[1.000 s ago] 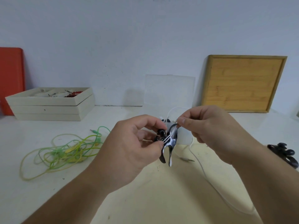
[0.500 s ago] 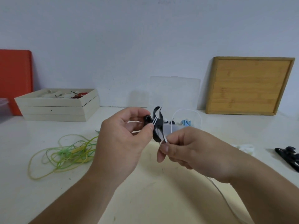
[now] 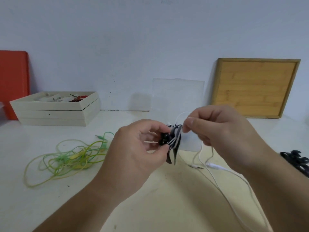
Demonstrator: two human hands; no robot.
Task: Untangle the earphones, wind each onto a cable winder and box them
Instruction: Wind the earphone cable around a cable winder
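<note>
Mid-wind, above worktop [image 3: 150, 201] centre. Pinching black cable winder [image 3: 174, 145] in left hand [image 3: 138, 148] grip; pinching white earphone cable [image 3: 215, 166] in right hand [image 3: 215, 129] grip, just beside winder top. Several turns on; slack trailing to near right edge. Light, limp, probably slippery: take close to winder, keep taut. Green earphones [image 3: 66, 158] tangled near left edge.

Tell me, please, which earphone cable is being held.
The white cable, pinched by the right hand and wrapped on the black winder; the green cable lies untouched.
</note>
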